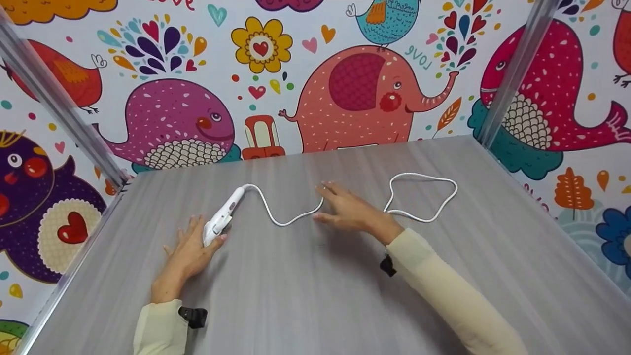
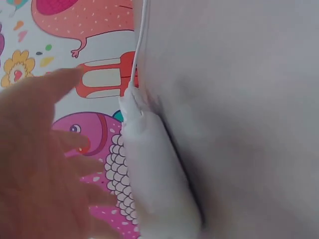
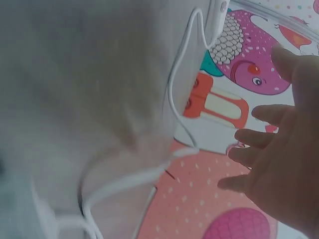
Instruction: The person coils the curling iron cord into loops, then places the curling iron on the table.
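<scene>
White handheld appliance left of centre on the counter; the left grip, fingers spread and released, covers its lower end. The right grip, likewise released, obscures a middle stretch of the white cord, which loops at centre right. Behind, across the top: cartoon-printed wall, crossed by metal posts at upper left and upper right.

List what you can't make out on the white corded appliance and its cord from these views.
White handheld appliance, lower end: head view, partly behind the left grip; left wrist view, cut off by the bottom edge.
Its fine detail: too small in head view, blurred in left wrist view.
Cord, middle stretch: head view, behind the right grip.
Cord's far end: right wrist view, blurred and cut off by the bottom edge.
</scene>
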The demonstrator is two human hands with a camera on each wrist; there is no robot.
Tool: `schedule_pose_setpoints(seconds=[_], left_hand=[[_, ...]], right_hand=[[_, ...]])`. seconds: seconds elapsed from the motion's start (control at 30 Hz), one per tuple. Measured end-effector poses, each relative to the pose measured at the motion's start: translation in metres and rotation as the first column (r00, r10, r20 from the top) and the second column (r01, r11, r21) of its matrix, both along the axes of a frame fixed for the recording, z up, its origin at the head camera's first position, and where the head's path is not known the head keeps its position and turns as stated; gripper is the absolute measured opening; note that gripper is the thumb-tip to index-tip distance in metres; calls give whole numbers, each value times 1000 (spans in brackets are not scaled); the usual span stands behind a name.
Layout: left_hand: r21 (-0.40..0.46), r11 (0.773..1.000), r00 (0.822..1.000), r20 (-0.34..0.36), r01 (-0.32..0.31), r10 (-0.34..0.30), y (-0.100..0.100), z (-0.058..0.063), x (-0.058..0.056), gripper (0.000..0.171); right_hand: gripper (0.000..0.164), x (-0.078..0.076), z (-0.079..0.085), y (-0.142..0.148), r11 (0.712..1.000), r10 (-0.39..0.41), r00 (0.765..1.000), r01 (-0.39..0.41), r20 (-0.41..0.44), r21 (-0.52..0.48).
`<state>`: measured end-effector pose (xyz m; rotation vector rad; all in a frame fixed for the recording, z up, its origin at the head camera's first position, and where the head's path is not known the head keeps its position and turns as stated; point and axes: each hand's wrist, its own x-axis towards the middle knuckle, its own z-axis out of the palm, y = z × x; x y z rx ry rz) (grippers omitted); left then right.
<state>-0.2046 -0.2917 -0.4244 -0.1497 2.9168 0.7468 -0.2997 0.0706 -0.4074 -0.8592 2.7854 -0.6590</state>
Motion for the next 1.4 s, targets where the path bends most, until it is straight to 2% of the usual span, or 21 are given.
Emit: schedule_pose_setpoints(seconds=[0.13, 0.27, 0.43, 0.57, 0.7, 0.87, 1.0, 1.2, 1.4], left_hand=[[40, 999, 998, 54, -28, 26, -1, -7, -4, 91], [62, 995, 995, 74, -73, 69, 2, -15, -9, 87], [55, 991, 992, 43, -121, 119, 6, -21, -11, 81], [44, 992, 993, 7, -120, 120, 5, -22, -11, 77], [60, 989, 990, -41, -132, 135, 4, -24, -11, 71], [53, 977, 969, -126, -206, 211, 5, -27, -11, 56], [56, 966, 950, -177, -253, 259, 3, -26, -12, 45], [79, 970, 959, -154, -228, 238, -1, -25, -10, 42], [71, 975, 966, -134, -211, 219, -7, -24, -8, 47]], right_hand=[[75, -2, -8, -19, 998, 39, 997, -35, 72, -54], [71, -7, -11, -37, 993, 98, 990, -90, 106, -79], [66, -18, -17, -56, 986, 102, 976, -73, 191, -151], [65, -25, -29, -69, 981, 91, 956, -37, 278, -192], [64, -27, -39, -79, 977, 93, 942, -24, 322, -211], [58, -25, -38, -92, 979, 37, 946, 30, 321, -200], [55, -22, -35, -104, 989, -8, 957, 51, 289, -140], [47, -17, -41, -114, 999, -31, 990, 35, 140, -23], [33, -17, -45, -112, 999, -1, 991, 6, 132, -37]])
